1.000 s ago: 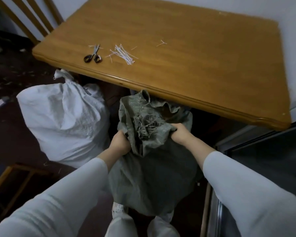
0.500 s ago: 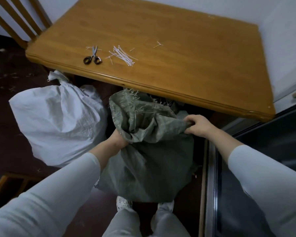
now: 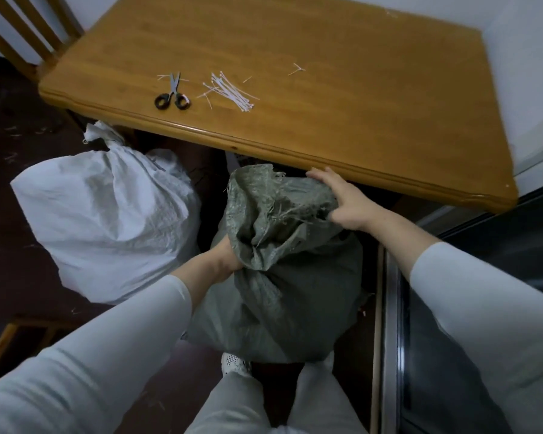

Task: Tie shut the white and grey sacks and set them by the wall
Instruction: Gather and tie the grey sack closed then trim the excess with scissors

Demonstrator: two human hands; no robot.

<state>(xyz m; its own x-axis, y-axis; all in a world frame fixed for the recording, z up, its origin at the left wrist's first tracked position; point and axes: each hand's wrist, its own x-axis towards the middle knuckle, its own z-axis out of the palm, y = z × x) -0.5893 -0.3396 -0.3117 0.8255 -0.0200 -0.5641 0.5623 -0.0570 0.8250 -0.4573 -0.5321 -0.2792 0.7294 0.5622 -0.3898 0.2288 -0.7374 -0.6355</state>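
A person's left hand (image 3: 224, 258) clutches the neck of a grey-green woven plastic sack (image 3: 282, 302), its fingers buried in the cloth. The right hand (image 3: 345, 200) closes over the frayed mouth just above and to the right of it, gripping the bunched fabric. The sack stands on the floor directly below both hands. A white woven plastic sack (image 3: 107, 220), its neck already tied, sits well to the left of the left hand.

The step in hand appears to be gathering the grey sack's mouth into a neck. Next, one hand likely has to hold that neck shut while the other reaches up and forward for one of the white plastic cable ties (image 3: 232, 92) on the honey-coloured wooden table (image 3: 326, 57) (black-handled scissors (image 3: 171, 95) lie beside them).

Half a second earlier the right hand held the mouth stretched out to the right. It has since come in over the bunch, and the left hand stays at the neck.
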